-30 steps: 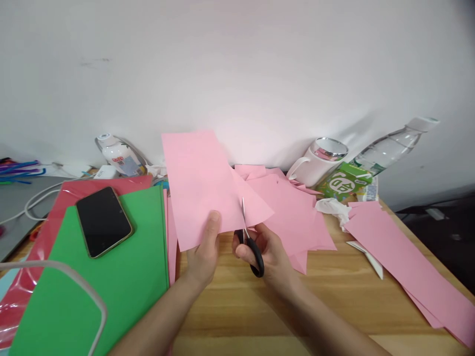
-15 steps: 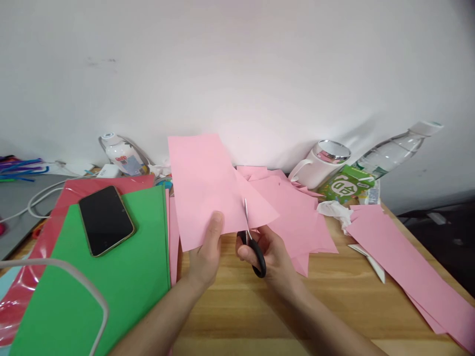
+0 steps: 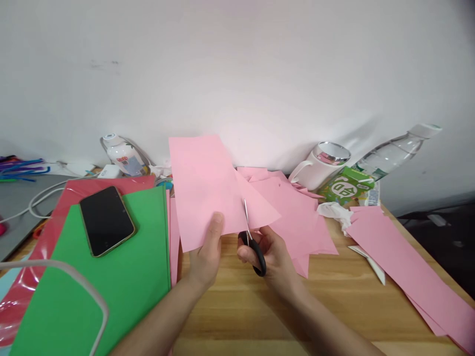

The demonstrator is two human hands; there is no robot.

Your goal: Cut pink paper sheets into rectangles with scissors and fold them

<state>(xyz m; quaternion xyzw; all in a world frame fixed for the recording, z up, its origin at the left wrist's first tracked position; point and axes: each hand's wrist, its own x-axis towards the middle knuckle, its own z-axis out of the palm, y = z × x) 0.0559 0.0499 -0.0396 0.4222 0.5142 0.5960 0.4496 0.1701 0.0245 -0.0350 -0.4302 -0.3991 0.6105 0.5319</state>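
My left hand grips a sheet of pink paper by its lower edge, thumb on the front face and the other fingers hidden behind. The sheet is held up above the table. In my right hand is a pair of black-handled scissors, fingers wrapped about the handles. The blades point up and lie at the sheet's lower right, where a cut runs upward. To the right of that cut a flap of the paper leans out as a pointed corner. Behind it lies a loose heap of pink paper pieces.
On the left, a phone lies on green paper sheets above a red glossy sheet. A white cable loops in front. A mug, green box, clear bottle and pink strips are at right.
Almost nothing differs. The whole view has shifted very slightly, while both hands, the pink paper and the scissors keep the same positions relative to each other.
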